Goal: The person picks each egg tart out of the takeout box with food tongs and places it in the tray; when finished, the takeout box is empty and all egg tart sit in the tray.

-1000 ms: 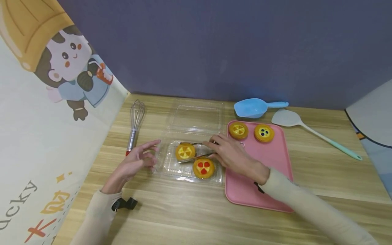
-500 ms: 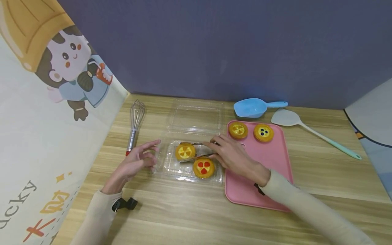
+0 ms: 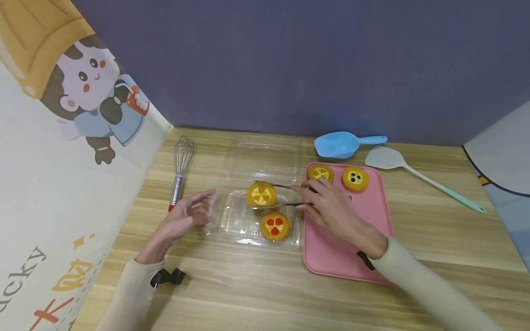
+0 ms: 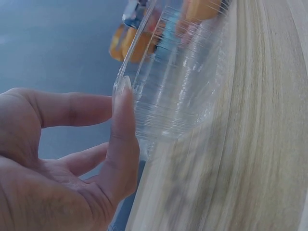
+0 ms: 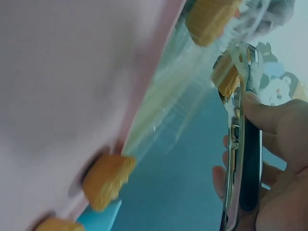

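Note:
My right hand (image 3: 337, 211) grips dark-handled metal tongs (image 5: 249, 166). Between their tips is an egg tart with orange wedges (image 3: 261, 195), raised over the clear plastic box (image 3: 233, 227); in the right wrist view it hangs sideways in the tongs. A second egg tart, topped with red pieces (image 3: 275, 226), sits in the box's near right part. My left hand (image 4: 96, 149) pinches the box's left rim between thumb and finger. The box's lid (image 3: 265, 156) lies folded back, away from me.
A pink tray (image 3: 345, 250) at the right holds a wedge-topped tart (image 3: 319, 172) and a blueberry-dotted tart (image 3: 355, 178) along its far edge. Behind it lie a blue scoop (image 3: 337, 145) and a spatula (image 3: 387, 158). At the left is a whisk (image 3: 182, 158), close to the side wall.
The tongs have lifted the wedge-topped tart from its spot in the box and carried it slightly right and away from me. My left hand has stayed at the rim.

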Motion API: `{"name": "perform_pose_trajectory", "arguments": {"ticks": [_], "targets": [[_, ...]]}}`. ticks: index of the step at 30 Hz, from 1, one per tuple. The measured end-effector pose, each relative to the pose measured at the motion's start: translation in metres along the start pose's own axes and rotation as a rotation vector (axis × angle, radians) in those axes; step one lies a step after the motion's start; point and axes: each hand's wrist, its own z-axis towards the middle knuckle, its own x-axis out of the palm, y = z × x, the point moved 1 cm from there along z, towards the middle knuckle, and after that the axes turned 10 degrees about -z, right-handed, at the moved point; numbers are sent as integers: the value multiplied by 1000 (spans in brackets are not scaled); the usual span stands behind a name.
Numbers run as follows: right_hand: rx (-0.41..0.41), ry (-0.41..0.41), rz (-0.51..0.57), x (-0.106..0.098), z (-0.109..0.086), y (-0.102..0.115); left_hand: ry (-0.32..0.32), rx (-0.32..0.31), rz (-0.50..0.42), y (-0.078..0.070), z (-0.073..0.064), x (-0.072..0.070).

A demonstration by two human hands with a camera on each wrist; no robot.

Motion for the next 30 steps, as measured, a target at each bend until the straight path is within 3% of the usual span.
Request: {"name": "perform_pose_trajectory", "arguments": {"ticks": [7, 13, 22, 30], "targets": [[28, -91, -22, -19, -17, -23, -4, -2, -16, 2, 1, 1], [69, -119, -80, -30, -36, -44, -15, -9, -24, 1, 4, 2], [157, -68, -94, -42, -66, -70, -27, -8, -17, 2, 8, 1], [176, 6, -116, -36, -91, -81, -26, 0, 2, 1, 12, 3]]}}
